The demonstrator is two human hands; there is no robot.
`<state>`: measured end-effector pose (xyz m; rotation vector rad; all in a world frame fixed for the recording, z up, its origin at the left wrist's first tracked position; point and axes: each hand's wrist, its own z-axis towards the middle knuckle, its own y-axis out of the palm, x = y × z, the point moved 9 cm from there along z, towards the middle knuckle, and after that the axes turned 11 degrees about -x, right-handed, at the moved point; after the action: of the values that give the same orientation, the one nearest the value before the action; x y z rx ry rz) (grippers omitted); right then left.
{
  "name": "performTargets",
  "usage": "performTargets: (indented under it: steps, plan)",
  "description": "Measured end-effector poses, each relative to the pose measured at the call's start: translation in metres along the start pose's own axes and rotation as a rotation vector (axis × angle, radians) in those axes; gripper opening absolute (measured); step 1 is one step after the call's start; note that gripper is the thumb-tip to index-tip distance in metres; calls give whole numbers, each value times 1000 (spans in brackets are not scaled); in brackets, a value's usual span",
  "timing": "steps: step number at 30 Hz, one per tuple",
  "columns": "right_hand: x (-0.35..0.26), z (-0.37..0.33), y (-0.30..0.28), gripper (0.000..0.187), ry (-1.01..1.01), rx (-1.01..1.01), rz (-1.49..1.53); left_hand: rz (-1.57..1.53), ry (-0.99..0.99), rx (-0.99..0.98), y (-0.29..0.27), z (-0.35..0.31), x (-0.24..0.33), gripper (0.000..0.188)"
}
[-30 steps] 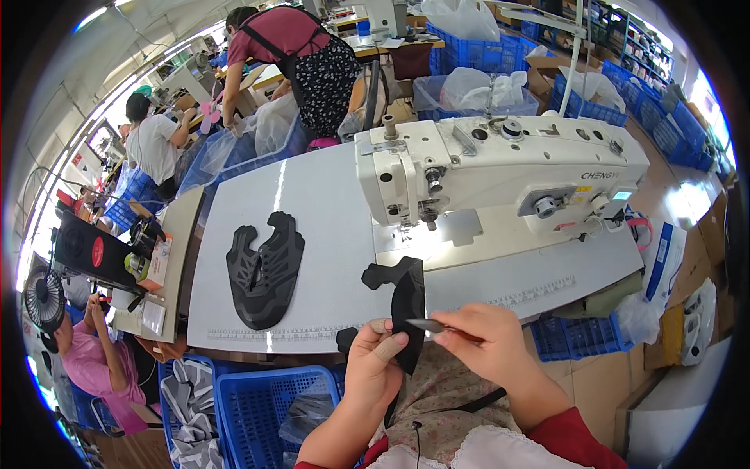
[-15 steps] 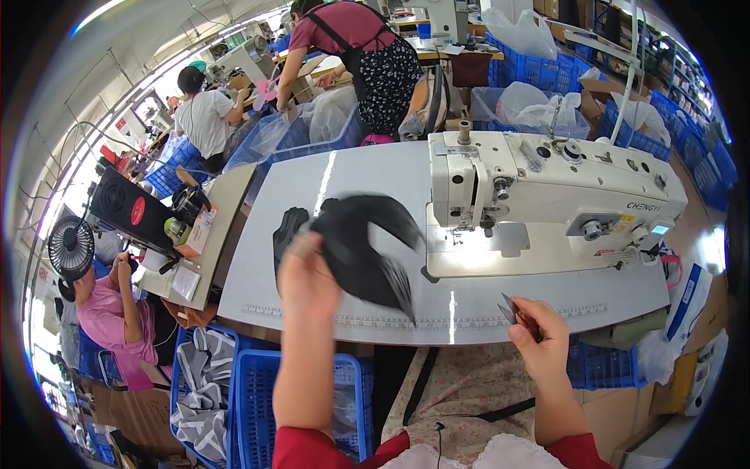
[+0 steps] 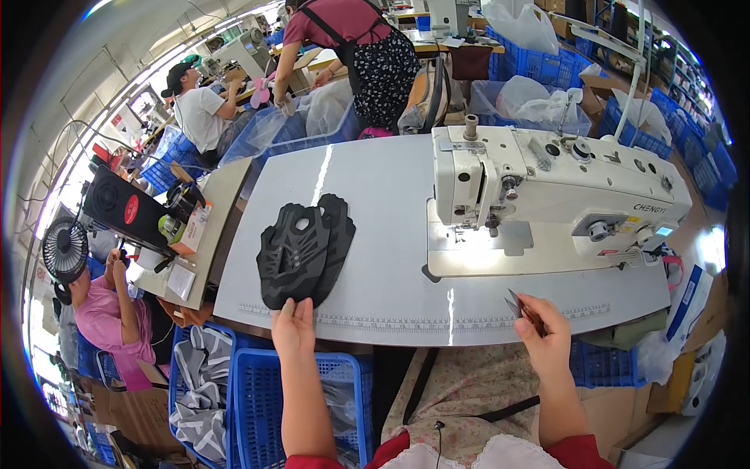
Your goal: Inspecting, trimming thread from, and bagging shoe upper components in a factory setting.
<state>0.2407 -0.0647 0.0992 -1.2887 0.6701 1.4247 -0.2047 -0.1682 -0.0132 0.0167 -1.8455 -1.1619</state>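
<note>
Two black pieces with a dark grey pattern and a hole near the top lie overlapping on the left of the pale sewing table [image 3: 383,187]. The upper piece [image 3: 291,254] covers much of the other piece [image 3: 341,234]. My left hand [image 3: 294,327] is at its near edge, fingers closed on that edge. To the right, above the table's front edge, my right hand [image 3: 544,324] is closed around thread snips [image 3: 514,302], their two pointed blades apart and facing left and away. The snips' handle is mostly hidden in my fingers.
A white sewing machine [image 3: 555,184] stands at the right, its lamp lit. A ruler strip [image 3: 406,322] runs along the front edge. Below left are a blue basket [image 3: 254,356] and a bin of grey-white pieces [image 3: 203,375]. Co-workers [image 3: 205,117] sit and stand beyond.
My left hand has brought the black piece, blurred in mid-air before, left and down onto the other one. My right hand with the snips has barely moved.
</note>
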Motion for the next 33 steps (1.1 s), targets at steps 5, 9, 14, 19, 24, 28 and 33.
performTargets:
  steps: [5,9,14,19,24,28,33]
  plan:
    - [11,0,2,32,18,-3,8,127,-9,-96,7,-3,12,10]
    - [14,1,6,32,27,-8,5,272,-33,-144,11,-4,10,13]
    - [20,-2,-4,31,51,32,-4,194,-103,-145,7,0,-9,16]
    - [45,10,-36,29,133,114,-393,367,-56,-91,-10,-11,14,32]
    - [61,14,-68,26,-17,256,-1022,425,-179,-72,-47,8,21,68]
    - [63,7,-89,22,-11,284,-1096,756,-50,72,-38,6,41,61]
    - [111,-42,-214,14,263,854,-573,962,-73,6,5,1,44,65]
